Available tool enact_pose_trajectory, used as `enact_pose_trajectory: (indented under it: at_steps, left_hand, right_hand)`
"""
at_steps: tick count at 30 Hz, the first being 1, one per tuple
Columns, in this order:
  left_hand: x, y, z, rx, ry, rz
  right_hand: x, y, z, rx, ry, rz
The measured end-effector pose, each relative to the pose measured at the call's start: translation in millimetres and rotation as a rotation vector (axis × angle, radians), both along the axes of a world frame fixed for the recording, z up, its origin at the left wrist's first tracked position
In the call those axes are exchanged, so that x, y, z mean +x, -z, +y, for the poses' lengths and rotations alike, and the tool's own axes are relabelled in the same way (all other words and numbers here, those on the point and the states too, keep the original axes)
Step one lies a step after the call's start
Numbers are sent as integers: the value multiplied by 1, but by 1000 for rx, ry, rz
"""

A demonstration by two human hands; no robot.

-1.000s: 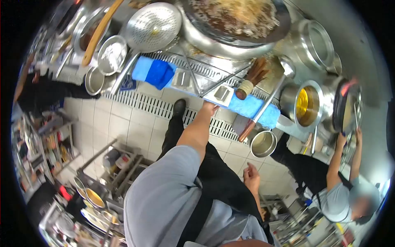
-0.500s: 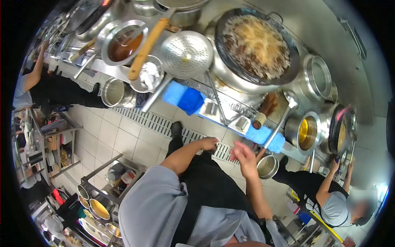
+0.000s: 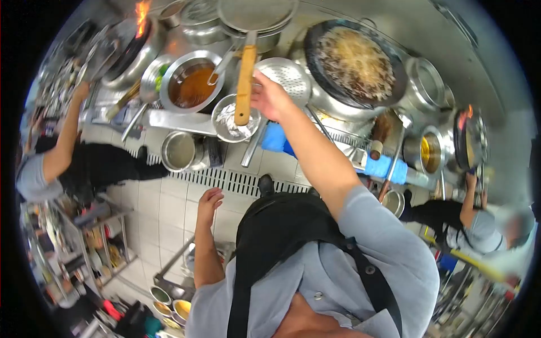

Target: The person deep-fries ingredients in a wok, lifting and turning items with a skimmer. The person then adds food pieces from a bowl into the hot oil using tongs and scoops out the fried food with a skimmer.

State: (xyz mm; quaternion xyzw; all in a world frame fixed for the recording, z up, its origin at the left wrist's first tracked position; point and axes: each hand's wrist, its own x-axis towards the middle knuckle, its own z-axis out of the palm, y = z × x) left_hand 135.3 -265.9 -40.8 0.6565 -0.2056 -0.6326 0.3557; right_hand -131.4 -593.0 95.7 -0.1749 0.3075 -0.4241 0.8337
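Note:
My right hand (image 3: 270,98) is stretched out over the counter, at the wooden handle (image 3: 244,87) of a round mesh strainer (image 3: 256,12). Its fingertips meet the handle's edge and are partly hidden, with no closed grip visible. Under the hand lies a perforated metal skimmer (image 3: 287,78). A small metal bowl of white powder (image 3: 234,121) sits just below the wooden handle. Lower down, my left hand (image 3: 209,201) hangs over the floor with loosely bent fingers and nothing in it.
A wok of bubbling oil (image 3: 355,65) stands on the right. Left of the strainer is a pot of brown sauce (image 3: 193,84). Blue cloths (image 3: 386,168) lie along the counter edge. One co-worker (image 3: 62,163) stands at left beside a flame (image 3: 142,17), another (image 3: 479,222) at right.
My right hand has risen from in front of my body to the strainer's handle. My left hand has moved left and lower. The view has shifted, and flames now show at both sides.

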Motion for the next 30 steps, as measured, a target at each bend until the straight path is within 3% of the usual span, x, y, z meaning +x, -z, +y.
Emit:
enact_pose_trajectory:
  at_steps: [1,5,11,14,18,20,21,24,25,30]
  left_hand:
    - [5,-3,-4,-41,-64,23]
    - [-6,-22,-49,-173,-124,27]
    - [-25,-30,-130,-272,-174,61]
    - [-32,-30,-149,-258,-175,39]
    - [-45,-24,-166,-254,-220,24]
    - [-46,-17,-172,-254,-240,50]
    - [-46,-11,-176,-252,-243,55]
    - [-57,-9,-184,-219,-277,35]
    - [-59,-8,-185,-213,-283,37]
    - [-71,-5,-188,-176,-287,56]
  right_hand:
    - [3,-11,-5,-48,-7,87]
    - [-18,-49,-29,-144,40,-19]
    - [-102,-89,48,-287,217,256]
    - [-177,-127,111,-287,311,613]
    - [-283,-134,152,-433,421,1083]
    - [-320,-132,158,-409,396,1404]
    - [-337,-118,156,-567,459,1571]
    - [-356,-108,154,-562,373,1817]
    - [-369,-82,153,-670,412,1802]
    - [-368,-47,179,-546,275,1835]
